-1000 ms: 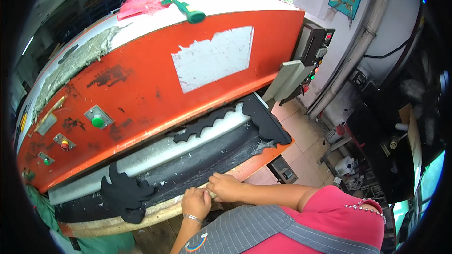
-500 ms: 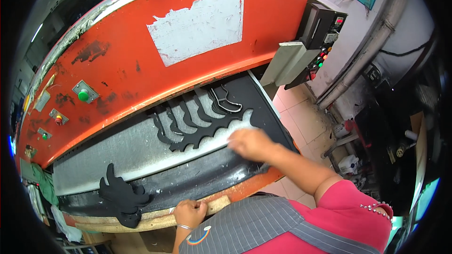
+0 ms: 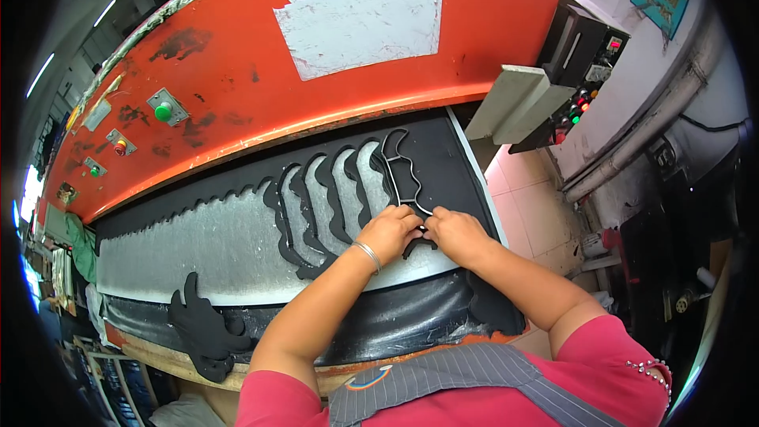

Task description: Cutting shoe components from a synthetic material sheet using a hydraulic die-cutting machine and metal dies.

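Gripping near end of wavy metal cutting die (image 3: 401, 159) with tightly curled left hand (image 3: 387, 231) and right hand (image 3: 458, 236); best kept flat, wholly over uncut black sheet (image 3: 444, 156).

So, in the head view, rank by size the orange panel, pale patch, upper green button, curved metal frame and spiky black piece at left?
Orange panel
Pale patch
Curved metal frame and spiky black piece: too close to rank; the frame is partly hidden
Upper green button
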A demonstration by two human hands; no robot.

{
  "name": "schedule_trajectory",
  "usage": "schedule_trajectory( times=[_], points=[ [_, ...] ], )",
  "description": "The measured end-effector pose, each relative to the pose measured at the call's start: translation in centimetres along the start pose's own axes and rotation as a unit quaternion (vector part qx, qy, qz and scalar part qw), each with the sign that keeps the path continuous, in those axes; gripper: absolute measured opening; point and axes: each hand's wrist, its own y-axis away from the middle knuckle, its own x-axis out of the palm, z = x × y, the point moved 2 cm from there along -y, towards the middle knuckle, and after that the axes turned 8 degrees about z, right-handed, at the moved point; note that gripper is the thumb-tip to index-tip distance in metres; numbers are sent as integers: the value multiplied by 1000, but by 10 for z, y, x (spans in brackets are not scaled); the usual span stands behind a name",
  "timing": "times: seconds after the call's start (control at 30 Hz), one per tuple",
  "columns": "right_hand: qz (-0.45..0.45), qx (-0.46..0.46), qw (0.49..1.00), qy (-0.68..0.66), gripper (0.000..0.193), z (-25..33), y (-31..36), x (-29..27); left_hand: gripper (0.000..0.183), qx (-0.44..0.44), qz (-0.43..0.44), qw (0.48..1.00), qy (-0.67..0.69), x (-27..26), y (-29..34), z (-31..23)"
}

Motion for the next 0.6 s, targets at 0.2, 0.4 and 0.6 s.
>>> schedule_trajectory(
  times=[0.2, 0.4, 0.6],
  points=[
    [-48, -50, 998, 2, 18, -17, 3, 9, 12, -17, 52, 998, -4, -1, -17, 5],
    [-58, -175, 983, 10, 25, -21, -6, 2, 12, -12, 27, 1000, 8, -3, -13, 6],
    [-15, -154, 988, -8, 23, -18, -7, -10, 13, -6, 45, 998, 36, -4, -16, 12]
  ],
)
